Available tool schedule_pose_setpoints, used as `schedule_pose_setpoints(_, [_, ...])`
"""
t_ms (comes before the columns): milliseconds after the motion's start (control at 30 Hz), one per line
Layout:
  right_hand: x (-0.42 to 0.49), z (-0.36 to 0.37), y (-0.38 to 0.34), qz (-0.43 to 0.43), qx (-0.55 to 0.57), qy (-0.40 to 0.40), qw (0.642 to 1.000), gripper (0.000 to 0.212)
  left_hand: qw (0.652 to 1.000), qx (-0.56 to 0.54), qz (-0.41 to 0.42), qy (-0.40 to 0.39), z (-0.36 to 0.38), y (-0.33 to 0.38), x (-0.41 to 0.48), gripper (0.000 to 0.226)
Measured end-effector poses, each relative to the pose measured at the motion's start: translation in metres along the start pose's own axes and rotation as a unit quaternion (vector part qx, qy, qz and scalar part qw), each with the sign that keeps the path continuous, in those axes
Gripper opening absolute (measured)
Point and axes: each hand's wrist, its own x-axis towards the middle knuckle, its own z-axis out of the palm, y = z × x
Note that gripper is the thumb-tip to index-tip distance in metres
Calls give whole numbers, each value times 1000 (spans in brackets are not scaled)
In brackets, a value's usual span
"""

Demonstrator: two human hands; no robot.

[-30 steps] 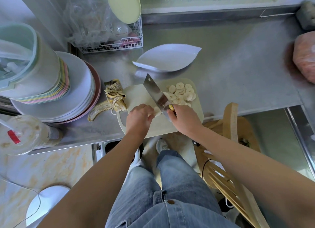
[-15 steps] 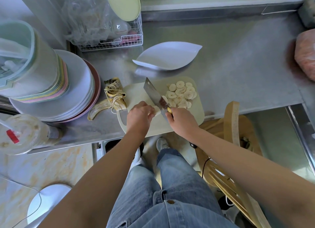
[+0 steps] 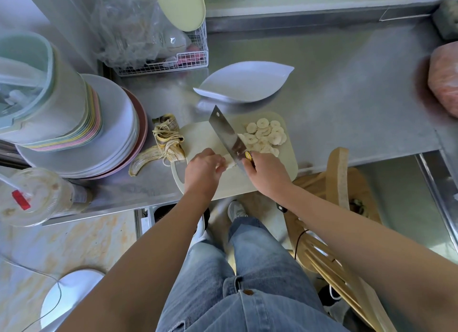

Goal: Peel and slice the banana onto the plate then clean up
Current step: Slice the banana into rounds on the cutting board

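A short stub of peeled banana (image 3: 229, 161) lies on the pale cutting board (image 3: 198, 135). My left hand (image 3: 202, 169) pinches the stub at its left end. My right hand (image 3: 266, 174) grips the handle of a cleaver (image 3: 226, 135), whose blade stands on the stub's right end. Several round banana slices (image 3: 266, 137) are piled on the board right of the blade. The white leaf-shaped plate (image 3: 244, 81) sits behind the board with nothing on it. The banana peel (image 3: 161, 145) lies on the steel counter left of the board.
A stack of plates (image 3: 111, 123) with a plastic container (image 3: 37, 88) on top fills the counter's left. A wire basket (image 3: 161, 61) stands at the back. A lidded cup (image 3: 34, 195) sits at the front left edge. A wooden chair (image 3: 337, 183) stands below my right arm.
The cleaver has stepped slightly left along the banana between cuts, and the stub under my left hand is shorter. The slice pile has grown a little.
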Motion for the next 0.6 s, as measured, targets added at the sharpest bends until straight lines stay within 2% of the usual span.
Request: schedule_pose_setpoints(600, [-2, 9, -7, 5, -18, -22, 1000, 27, 1000, -7, 1, 1, 1, -1, 1, 6])
